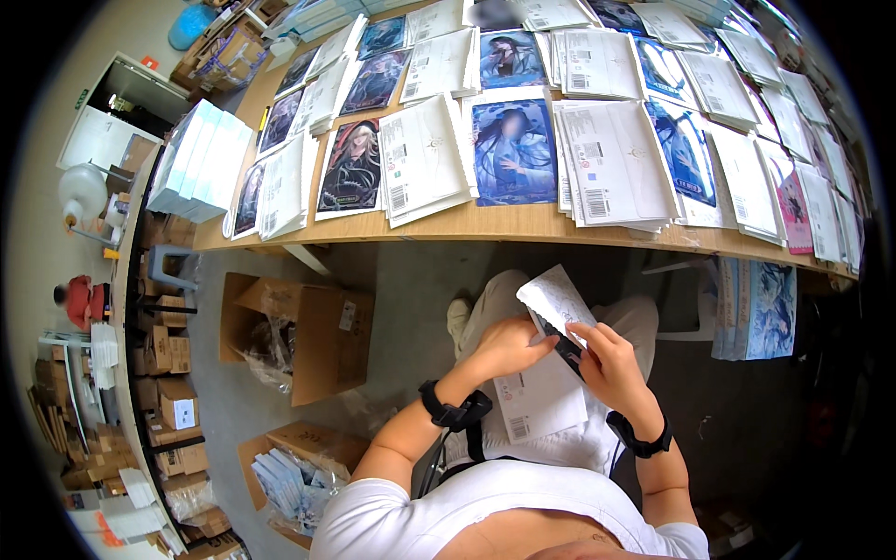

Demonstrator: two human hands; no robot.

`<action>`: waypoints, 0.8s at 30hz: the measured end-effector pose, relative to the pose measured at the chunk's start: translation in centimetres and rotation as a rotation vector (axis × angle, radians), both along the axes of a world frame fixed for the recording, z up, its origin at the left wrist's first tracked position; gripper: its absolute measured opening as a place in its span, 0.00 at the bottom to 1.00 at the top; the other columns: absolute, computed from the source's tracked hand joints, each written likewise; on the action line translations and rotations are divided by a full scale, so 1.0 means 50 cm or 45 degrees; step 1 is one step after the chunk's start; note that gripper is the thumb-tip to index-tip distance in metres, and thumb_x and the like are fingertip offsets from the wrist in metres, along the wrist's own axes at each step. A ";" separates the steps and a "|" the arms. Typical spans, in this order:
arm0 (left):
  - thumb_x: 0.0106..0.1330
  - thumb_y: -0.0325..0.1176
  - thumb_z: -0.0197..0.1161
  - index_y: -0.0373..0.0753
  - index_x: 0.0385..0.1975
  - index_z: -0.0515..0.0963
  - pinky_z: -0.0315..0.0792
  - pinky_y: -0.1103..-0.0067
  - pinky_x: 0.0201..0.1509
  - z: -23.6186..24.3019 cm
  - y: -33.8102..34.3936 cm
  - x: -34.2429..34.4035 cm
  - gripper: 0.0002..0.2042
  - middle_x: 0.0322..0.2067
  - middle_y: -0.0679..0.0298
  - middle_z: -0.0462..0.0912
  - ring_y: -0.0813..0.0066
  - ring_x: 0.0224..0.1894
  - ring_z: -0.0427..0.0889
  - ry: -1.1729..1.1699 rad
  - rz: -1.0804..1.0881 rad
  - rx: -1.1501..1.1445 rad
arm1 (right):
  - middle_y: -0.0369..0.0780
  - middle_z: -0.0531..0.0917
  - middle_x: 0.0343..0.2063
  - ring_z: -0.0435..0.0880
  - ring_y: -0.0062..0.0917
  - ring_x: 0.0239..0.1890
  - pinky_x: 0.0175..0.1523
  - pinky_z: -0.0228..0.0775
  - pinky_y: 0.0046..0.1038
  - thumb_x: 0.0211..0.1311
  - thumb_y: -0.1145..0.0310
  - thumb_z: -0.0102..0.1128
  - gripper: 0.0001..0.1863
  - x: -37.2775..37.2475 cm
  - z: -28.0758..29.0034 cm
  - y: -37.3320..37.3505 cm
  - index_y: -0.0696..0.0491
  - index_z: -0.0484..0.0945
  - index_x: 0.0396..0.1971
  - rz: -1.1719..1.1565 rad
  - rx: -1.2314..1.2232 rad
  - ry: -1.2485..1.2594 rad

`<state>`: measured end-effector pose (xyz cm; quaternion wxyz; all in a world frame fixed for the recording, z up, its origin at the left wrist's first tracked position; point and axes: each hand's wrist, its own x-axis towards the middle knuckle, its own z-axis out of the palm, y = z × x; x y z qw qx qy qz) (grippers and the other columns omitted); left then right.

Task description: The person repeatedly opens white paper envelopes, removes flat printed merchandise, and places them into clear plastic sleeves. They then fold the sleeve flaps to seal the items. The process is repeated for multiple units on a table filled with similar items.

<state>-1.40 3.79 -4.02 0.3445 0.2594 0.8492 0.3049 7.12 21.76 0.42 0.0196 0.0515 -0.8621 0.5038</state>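
Above my lap, both hands hold a white envelope (557,291) tilted between them. A dark printed card (567,353) shows along its lower edge. My left hand (511,349) grips the envelope from the left, the thumb close to the dark card. On the other side, my right hand (609,366) pinches at the same edge with bent fingers; I cannot tell whether they press on the card, the envelope or both. Below the hands, another white envelope (539,403) with a barcode lies on my lap. Each wrist wears a black band.
Ahead is a wooden table (420,229) covered with rows of white envelope stacks (616,163) and illustrated cards (513,149). Open cardboard boxes (331,341) stand on the floor to the left. Pale blue boxes (198,159) sit on the table's left end; a blue illustrated package (770,308) is below its right side.
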 end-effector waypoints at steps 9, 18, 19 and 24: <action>0.61 0.47 0.54 0.41 0.45 0.76 0.72 0.68 0.46 0.009 -0.008 0.004 0.19 0.41 0.54 0.80 0.54 0.44 0.77 0.077 0.070 0.124 | 0.45 0.72 0.24 0.72 0.37 0.22 0.28 0.67 0.31 0.47 0.86 0.49 0.20 0.000 -0.002 0.001 0.58 0.75 0.43 -0.006 0.026 0.036; 0.63 0.47 0.51 0.38 0.39 0.77 0.71 0.66 0.43 -0.006 -0.012 0.003 0.18 0.36 0.49 0.80 0.49 0.41 0.77 0.052 0.090 0.306 | 0.41 0.68 0.18 0.67 0.28 0.18 0.24 0.59 0.26 0.46 0.85 0.47 0.16 -0.023 -0.010 0.013 0.58 0.77 0.36 -0.194 -0.118 0.085; 0.64 0.48 0.50 0.37 0.39 0.77 0.71 0.66 0.43 -0.006 -0.014 0.006 0.19 0.35 0.49 0.80 0.49 0.41 0.77 0.049 0.129 0.331 | 0.41 0.67 0.18 0.66 0.26 0.18 0.24 0.59 0.25 0.46 0.85 0.48 0.15 -0.027 -0.007 0.010 0.58 0.77 0.36 -0.227 -0.157 0.039; 0.65 0.50 0.46 0.37 0.37 0.76 0.71 0.66 0.42 -0.023 -0.022 0.006 0.21 0.35 0.50 0.79 0.48 0.40 0.77 0.027 0.115 0.260 | 0.39 0.71 0.21 0.67 0.19 0.17 0.24 0.59 0.21 0.48 0.84 0.48 0.14 -0.026 -0.017 0.007 0.60 0.77 0.36 -0.248 -0.221 -0.031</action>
